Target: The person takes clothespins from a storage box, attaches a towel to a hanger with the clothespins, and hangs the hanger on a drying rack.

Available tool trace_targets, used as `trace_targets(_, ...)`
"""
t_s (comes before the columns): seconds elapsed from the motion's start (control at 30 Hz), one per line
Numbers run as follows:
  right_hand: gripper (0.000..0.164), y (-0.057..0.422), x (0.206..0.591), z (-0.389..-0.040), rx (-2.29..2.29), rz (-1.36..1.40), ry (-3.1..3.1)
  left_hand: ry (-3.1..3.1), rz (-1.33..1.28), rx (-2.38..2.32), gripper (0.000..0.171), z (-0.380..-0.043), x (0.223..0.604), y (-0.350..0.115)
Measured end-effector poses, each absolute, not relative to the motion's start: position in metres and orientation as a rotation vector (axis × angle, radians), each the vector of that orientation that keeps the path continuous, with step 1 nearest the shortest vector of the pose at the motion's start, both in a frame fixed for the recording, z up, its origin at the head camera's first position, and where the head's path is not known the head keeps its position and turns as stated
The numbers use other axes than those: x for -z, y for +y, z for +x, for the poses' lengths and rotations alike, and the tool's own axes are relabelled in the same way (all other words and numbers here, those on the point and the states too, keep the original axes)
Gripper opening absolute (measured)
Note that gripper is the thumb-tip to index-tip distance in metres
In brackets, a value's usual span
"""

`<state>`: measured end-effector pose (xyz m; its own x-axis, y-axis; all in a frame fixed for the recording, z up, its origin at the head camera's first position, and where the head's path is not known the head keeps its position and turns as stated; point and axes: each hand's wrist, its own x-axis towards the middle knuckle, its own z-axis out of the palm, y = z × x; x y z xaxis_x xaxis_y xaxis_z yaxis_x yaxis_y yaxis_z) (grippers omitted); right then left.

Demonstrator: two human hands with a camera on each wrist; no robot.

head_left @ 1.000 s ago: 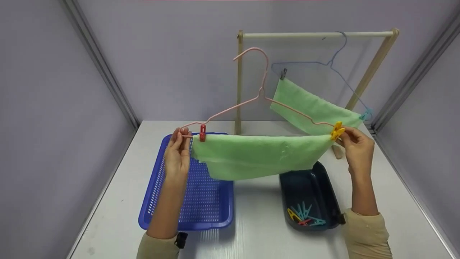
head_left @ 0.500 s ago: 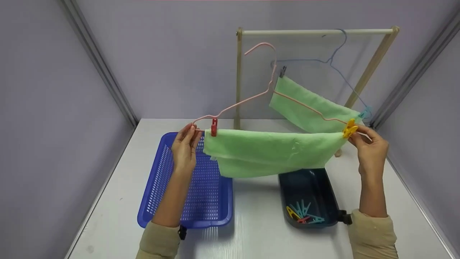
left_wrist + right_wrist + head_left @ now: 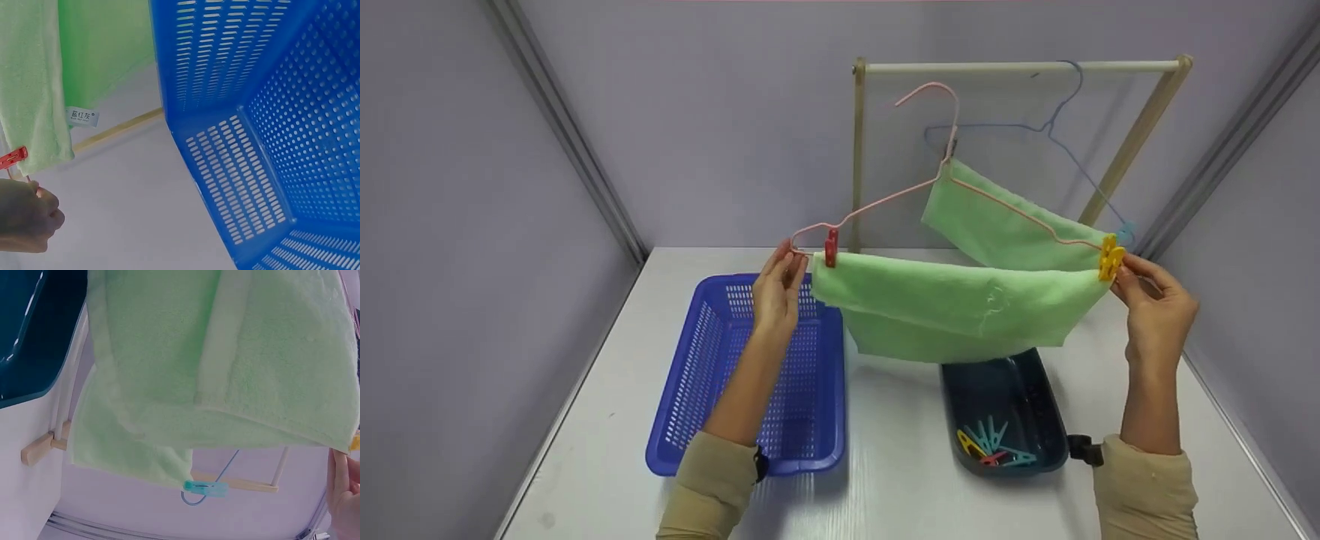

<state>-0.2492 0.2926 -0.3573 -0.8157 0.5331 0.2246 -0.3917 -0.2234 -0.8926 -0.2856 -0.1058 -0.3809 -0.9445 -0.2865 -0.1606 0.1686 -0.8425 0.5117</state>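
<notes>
A pink wire hanger is held up, tilted, between the hands. Over its lower bar hangs a folded light green towel, with a red clothespin at the left and a yellow clothespin at the right. The left hand pinches the hanger's left corner, just outside the red clothespin. At the other end, the right hand grips the hanger's right end beside the yellow clothespin; the exact contact is partly hidden. A label shows by the towel in the left wrist view.
Behind stands a wooden rack with a blue hanger on its bar; a second green towel is clipped there. A blue basket stands at the left. The dark bin at the right holds several clothespins.
Both hands have carried the pink hanger and its towel rightward and slightly upward, so it now overlaps the towel on the rack. The bin and basket stay put.
</notes>
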Motion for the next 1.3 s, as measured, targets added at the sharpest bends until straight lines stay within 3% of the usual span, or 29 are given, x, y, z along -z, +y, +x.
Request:
trace_targets(0.83, 0.027, 0.328, 0.314, -0.27, -2.008, -0.219, -1.488, -0.835, -0.069, 2.977, 0.045, -0.355, 0.375, -0.062)
trace_targets(1.3, 0.026, 0.34, 0.293, -0.28, -2.024, -0.254, -1.64, -0.606, -0.197, 3.094, 0.044, -0.361, 0.376, -0.061)
